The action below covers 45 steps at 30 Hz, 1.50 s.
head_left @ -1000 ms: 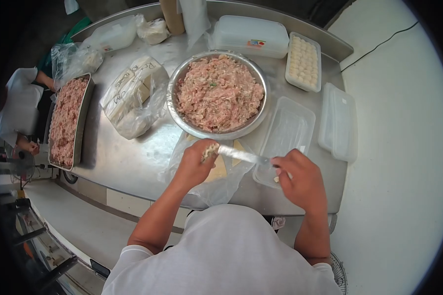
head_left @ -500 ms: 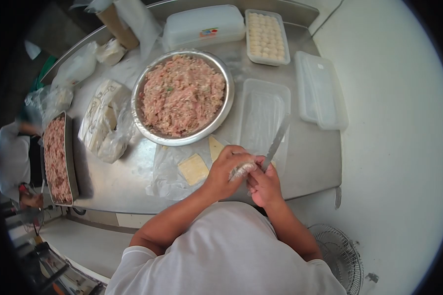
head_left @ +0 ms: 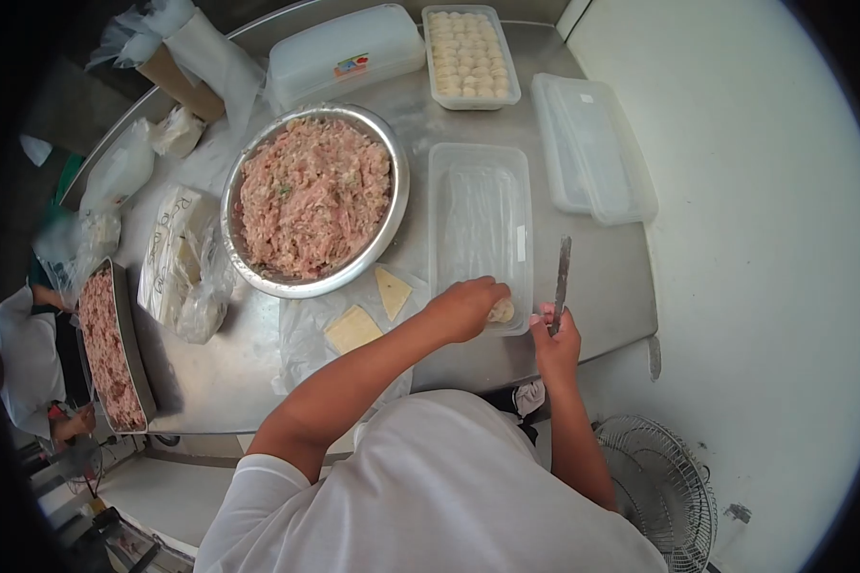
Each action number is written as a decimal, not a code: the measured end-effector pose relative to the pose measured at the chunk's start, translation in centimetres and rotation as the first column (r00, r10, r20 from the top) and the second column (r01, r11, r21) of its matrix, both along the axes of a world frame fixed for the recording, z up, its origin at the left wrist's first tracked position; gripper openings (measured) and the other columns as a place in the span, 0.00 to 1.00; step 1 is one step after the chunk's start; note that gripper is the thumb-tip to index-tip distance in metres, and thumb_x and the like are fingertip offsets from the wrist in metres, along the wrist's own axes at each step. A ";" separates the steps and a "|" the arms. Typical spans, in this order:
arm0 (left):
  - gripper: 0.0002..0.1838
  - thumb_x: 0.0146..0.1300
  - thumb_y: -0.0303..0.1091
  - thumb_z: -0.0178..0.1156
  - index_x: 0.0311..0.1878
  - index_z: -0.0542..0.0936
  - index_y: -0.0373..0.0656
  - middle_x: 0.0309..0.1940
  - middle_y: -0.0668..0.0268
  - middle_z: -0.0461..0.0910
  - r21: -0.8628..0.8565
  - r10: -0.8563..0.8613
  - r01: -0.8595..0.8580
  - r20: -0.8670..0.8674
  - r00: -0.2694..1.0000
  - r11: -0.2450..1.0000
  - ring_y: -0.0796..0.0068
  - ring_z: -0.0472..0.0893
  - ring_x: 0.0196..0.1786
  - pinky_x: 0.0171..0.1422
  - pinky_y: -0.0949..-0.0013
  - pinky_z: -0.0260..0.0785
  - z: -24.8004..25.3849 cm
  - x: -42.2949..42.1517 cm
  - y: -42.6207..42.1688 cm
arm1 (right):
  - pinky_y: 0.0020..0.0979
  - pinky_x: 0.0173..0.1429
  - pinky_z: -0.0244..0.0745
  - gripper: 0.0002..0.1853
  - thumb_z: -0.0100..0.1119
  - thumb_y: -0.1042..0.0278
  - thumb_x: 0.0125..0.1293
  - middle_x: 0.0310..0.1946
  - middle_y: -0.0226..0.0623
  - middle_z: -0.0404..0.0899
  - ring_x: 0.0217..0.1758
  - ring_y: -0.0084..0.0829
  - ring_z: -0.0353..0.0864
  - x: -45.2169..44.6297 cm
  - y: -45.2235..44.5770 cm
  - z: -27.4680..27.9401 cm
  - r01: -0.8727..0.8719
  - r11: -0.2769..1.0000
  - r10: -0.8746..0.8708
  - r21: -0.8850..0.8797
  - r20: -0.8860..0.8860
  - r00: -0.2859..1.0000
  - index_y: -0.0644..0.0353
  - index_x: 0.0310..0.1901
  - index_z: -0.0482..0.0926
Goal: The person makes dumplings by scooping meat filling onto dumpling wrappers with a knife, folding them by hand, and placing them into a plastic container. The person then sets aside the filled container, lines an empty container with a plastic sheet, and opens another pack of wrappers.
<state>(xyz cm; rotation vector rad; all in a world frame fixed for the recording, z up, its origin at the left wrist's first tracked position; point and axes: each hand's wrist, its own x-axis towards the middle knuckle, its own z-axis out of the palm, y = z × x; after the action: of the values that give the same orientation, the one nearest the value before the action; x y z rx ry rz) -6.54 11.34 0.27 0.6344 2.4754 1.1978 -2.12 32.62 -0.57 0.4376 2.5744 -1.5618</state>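
My left hand (head_left: 465, 310) reaches into the near end of a clear plastic container (head_left: 435, 215), its fingers curled on a pale dumpling (head_left: 502, 310). Part of the dumpling is hidden behind the fingers. Just right of that container, my right hand (head_left: 558, 346) grips a narrow flat-bladed knife (head_left: 563, 272), blade pointing away from me. Left of my left hand, square wrappers (head_left: 352, 329) and a triangular wrapper piece (head_left: 392, 292) lie on a plastic sheet (head_left: 301, 334). Beyond them stands a metal bowl (head_left: 400, 196) heaped with minced filling (head_left: 315, 196).
A container of dumplings (head_left: 470, 57) stands at the back, beside a larger lidded box (head_left: 346, 53). Plastic lids (head_left: 592, 148) lie by the wall. Leftward are a bagged package (head_left: 177, 258), a meat-filled tray (head_left: 129, 353) and another person (head_left: 31, 353). A wire-guarded fan (head_left: 655, 487) stands below.
My hands have parted. The left carried the dumpling into the clear container, while the right moved right with the knife, its blade now more upright. The view has shifted.
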 end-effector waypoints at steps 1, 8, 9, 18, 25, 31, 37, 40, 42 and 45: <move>0.17 0.56 0.19 0.63 0.49 0.83 0.42 0.42 0.55 0.81 -0.071 0.014 -0.014 -0.009 1.000 0.997 0.48 0.81 0.48 0.55 0.53 0.76 -0.5 0.2 0.3 | 0.28 0.47 0.76 0.14 0.67 0.68 0.67 0.33 0.33 0.82 0.37 0.23 0.79 0.2 0.1 -0.7 0.003 1.000 -0.003 -0.001 -0.021 1.000 0.64 0.50 0.81; 0.12 0.55 0.23 0.63 0.44 0.85 0.43 0.44 0.62 0.83 -0.319 -0.135 0.082 -0.148 0.980 0.944 0.56 0.81 0.52 0.54 0.55 0.77 -1.4 0.3 0.3 | 0.31 0.52 0.78 0.12 0.65 0.67 0.69 0.38 0.39 0.86 0.42 0.28 0.84 0.4 -0.1 -1.5 -0.020 0.999 0.022 0.033 -0.076 0.997 0.65 0.50 0.82; 0.12 0.55 0.23 0.63 0.44 0.85 0.43 0.44 0.62 0.83 -0.319 -0.128 0.074 -0.154 0.980 0.945 0.56 0.81 0.52 0.54 0.55 0.77 -1.3 0.3 0.2 | 0.31 0.52 0.78 0.12 0.65 0.67 0.69 0.38 0.39 0.86 0.42 0.28 0.84 0.4 -0.1 -1.4 -0.026 0.999 0.028 0.033 -0.083 0.996 0.65 0.50 0.82; 0.18 0.57 0.25 0.62 0.52 0.84 0.40 0.46 0.63 0.84 -0.400 -0.159 0.093 -0.135 0.978 0.912 0.58 0.81 0.53 0.56 0.55 0.76 -1.0 1.9 -0.1 | 0.32 0.51 0.77 0.12 0.63 0.69 0.69 0.38 0.43 0.85 0.40 0.31 0.84 -0.1 -0.1 -0.8 -0.134 0.981 0.151 0.142 -0.111 0.982 0.66 0.50 0.80; 0.15 0.50 0.22 0.70 0.44 0.83 0.39 0.47 0.56 0.82 0.088 0.474 -0.475 -0.342 0.811 0.876 0.54 0.80 0.52 0.56 0.55 0.75 0.6 9.3 -9.0 | 0.35 0.42 0.75 0.15 0.56 0.77 0.69 0.36 0.40 0.76 0.35 0.39 0.79 -4.2 -3.5 5.8 -0.328 0.819 0.524 0.471 -0.379 0.763 0.64 0.57 0.80; 0.17 0.48 0.26 0.75 0.44 0.84 0.41 0.47 0.57 0.81 -0.012 0.567 -0.596 -0.294 0.770 0.803 0.51 0.79 0.49 0.57 0.56 0.75 -3.3 13.7 -12.8 | 0.41 0.41 0.79 0.17 0.57 0.78 0.65 0.38 0.38 0.77 0.40 0.41 0.81 -9.1 -13.5 9.5 -0.459 0.571 0.806 0.681 -0.358 0.471 0.55 0.54 0.84; 0.13 0.49 0.25 0.73 0.40 0.84 0.40 0.49 0.57 0.80 0.030 0.625 -0.641 -0.261 0.736 0.767 0.51 0.78 0.52 0.58 0.56 0.74 -2.9 13.9 -12.4 | 0.41 0.41 0.80 0.16 0.57 0.76 0.62 0.37 0.36 0.78 0.38 0.39 0.83 -12.0 -18.3 8.6 -0.426 0.405 0.897 0.809 -0.263 0.354 0.53 0.50 0.86; 0.12 0.50 0.25 0.72 0.40 0.84 0.39 0.51 0.57 0.80 0.067 0.629 -0.637 -0.268 0.730 0.768 0.51 0.78 0.53 0.58 0.56 0.74 -4.2 14.3 -12.6 | 0.41 0.40 0.81 0.16 0.57 0.75 0.62 0.35 0.34 0.79 0.37 0.39 0.83 -12.1 -17.3 7.9 -0.533 0.345 0.936 0.773 -0.243 0.253 0.52 0.50 0.86; 0.11 0.51 0.25 0.71 0.39 0.83 0.39 0.50 0.57 0.79 0.075 0.640 -0.647 -0.269 0.720 0.759 0.51 0.78 0.52 0.58 0.55 0.74 -4.6 14.4 -12.5 | 0.41 0.40 0.81 0.16 0.56 0.74 0.62 0.34 0.33 0.79 0.37 0.39 0.83 -11.8 -17.0 7.9 -0.584 0.305 0.952 0.752 -0.218 0.216 0.52 0.50 0.86; 0.11 0.52 0.26 0.71 0.39 0.82 0.39 0.50 0.57 0.79 0.071 0.624 -0.633 -0.286 0.727 0.771 0.51 0.77 0.53 0.59 0.55 0.73 -3.8 14.2 -12.8 | 0.42 0.39 0.81 0.15 0.56 0.73 0.61 0.33 0.32 0.79 0.35 0.39 0.83 -11.9 -17.2 9.3 -0.604 0.186 0.982 0.775 -0.120 0.149 0.52 0.48 0.86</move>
<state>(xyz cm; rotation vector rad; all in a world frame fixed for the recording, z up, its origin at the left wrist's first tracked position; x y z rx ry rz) 7.63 -1.45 -3.58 -0.0922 3.0968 1.3501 -14.01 15.37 8.70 -1.6532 2.6158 -0.4053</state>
